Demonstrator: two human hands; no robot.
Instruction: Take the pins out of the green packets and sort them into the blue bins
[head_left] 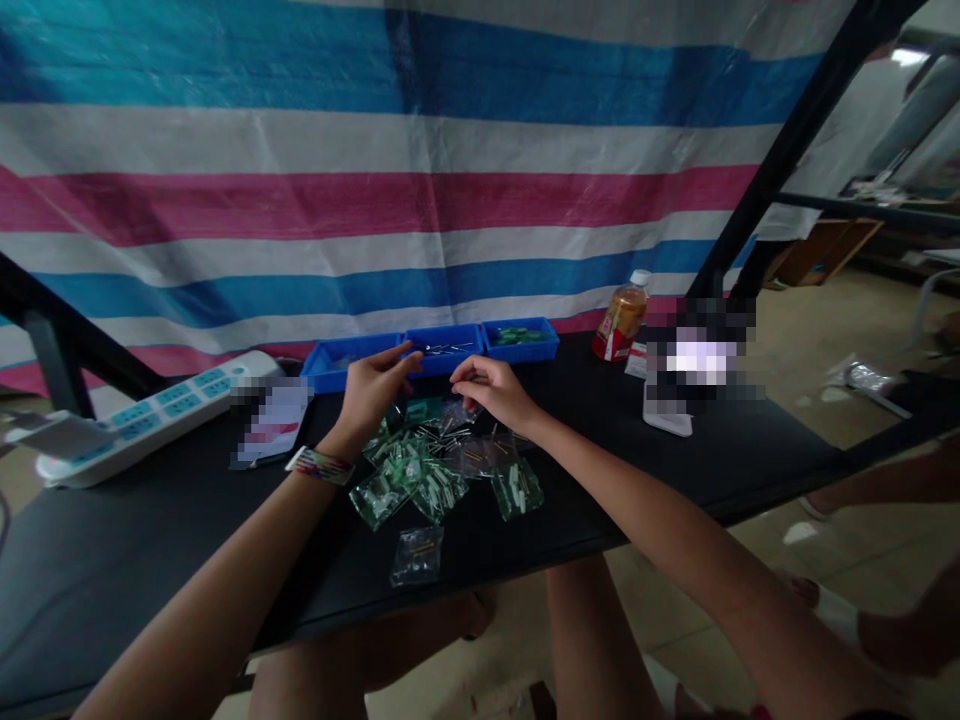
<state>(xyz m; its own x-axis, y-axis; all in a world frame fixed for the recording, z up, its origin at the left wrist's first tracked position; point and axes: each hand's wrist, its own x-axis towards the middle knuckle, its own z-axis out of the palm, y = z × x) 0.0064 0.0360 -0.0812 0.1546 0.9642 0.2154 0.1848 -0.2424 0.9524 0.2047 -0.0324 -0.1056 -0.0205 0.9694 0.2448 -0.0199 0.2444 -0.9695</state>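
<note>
My left hand hovers over the far side of a pile of small clear plastic bags with green and dark parts inside; its fingers are curled, index stretched toward the middle blue tray. My right hand rests at the pile's far edge, fingers curled in a pinch on something I cannot make out. One clear bag lies apart, nearer me. A woven band sits on my left wrist.
Three blue trays stand in a row at the back; the right tray holds green parts. A white power strip lies at left, an orange bottle at right. The black table ends near my knees. A striped tarp hangs behind.
</note>
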